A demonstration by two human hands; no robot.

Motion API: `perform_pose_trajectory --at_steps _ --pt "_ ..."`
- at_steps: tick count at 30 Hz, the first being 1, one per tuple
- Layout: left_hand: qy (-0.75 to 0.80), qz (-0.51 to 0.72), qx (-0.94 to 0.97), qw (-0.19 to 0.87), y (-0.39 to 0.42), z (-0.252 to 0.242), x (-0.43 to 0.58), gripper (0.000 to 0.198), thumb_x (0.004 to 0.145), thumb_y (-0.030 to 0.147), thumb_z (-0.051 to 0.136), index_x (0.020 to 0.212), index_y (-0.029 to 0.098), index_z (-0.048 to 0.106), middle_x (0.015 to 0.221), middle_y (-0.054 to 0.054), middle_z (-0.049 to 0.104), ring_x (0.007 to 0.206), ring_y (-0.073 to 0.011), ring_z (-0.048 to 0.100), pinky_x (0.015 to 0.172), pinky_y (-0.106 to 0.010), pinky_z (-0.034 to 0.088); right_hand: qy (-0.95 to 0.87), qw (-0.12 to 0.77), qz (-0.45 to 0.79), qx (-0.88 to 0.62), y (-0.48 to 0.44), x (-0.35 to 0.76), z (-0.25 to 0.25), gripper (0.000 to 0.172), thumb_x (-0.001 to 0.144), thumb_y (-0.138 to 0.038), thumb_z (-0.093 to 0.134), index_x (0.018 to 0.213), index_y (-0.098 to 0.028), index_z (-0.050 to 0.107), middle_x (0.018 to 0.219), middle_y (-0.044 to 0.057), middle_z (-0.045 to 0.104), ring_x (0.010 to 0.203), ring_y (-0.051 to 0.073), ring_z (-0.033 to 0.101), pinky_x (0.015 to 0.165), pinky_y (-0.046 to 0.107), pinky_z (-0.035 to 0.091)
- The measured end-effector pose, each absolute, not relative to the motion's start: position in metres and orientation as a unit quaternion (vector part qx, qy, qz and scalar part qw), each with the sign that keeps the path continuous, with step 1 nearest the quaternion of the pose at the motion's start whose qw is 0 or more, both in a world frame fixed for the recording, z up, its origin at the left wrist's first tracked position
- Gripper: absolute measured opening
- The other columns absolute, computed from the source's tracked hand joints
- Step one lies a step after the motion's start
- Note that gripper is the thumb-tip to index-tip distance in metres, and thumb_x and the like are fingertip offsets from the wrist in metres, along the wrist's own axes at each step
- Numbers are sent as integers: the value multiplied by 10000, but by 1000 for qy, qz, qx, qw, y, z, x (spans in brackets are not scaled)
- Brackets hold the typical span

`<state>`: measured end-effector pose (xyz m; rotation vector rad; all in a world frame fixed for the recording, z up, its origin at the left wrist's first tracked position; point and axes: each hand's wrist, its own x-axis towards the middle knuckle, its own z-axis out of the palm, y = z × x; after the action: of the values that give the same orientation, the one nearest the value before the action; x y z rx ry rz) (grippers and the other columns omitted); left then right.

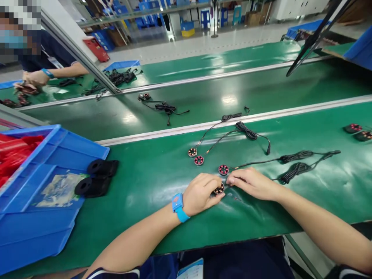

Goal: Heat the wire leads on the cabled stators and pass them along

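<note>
My left hand (200, 193), a blue strap at its wrist, is closed around the edge of a small round motor stator (220, 189) with copper windings. My right hand (254, 183) pinches the wire end beside that stator; the fingers partly hide it. A bundled black cable (293, 173) extends to the right from behind this hand. Just above my hands lies a second stator (223, 169) with red windings, its lead running to another coiled cable (295, 156). Two more stators, one copper (192, 152) and one red (198, 160), rest farther up with leads attached.
At left stands a blue bin (58, 155) with red pieces (20, 153); black plastic parts (97, 182) sit by it. More stators (353, 128) lie at far right. Beyond the metal rail (162, 131) is a cable bundle (165, 108). A co-worker's hand (37, 78) handles parts at upper left.
</note>
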<state>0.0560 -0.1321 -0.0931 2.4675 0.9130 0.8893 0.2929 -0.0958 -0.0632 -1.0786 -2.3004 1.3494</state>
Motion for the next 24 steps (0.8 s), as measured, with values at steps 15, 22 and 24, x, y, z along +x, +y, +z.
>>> perform_pose_trajectory --at_steps 15,22,24 --pt "339 316 858 219 -135 -89 67 199 958 338 609 1088 200 549 1019 -50 697 925 -187 660 841 -333 488 -540 154 755 -339 -97 303 -75 288 792 -357 742 942 -153 605 868 25 651 775 116 600 734 251 473" --pt "337 274 872 225 -135 -90 61 364 917 450 666 1130 198 513 970 -33 676 861 -198 630 797 -345 455 -619 76 718 -309 -98 313 -67 450 821 -290 707 1223 -183 535 959 40 700 839 145 661 743 266 525" --pt "322 256 875 256 -132 -90 58 510 873 577 679 1171 201 506 994 -39 667 886 -205 627 816 -349 467 -680 74 657 -317 -95 324 -59 548 831 -345 713 1327 -213 520 1100 63 694 979 185 665 881 333 538"
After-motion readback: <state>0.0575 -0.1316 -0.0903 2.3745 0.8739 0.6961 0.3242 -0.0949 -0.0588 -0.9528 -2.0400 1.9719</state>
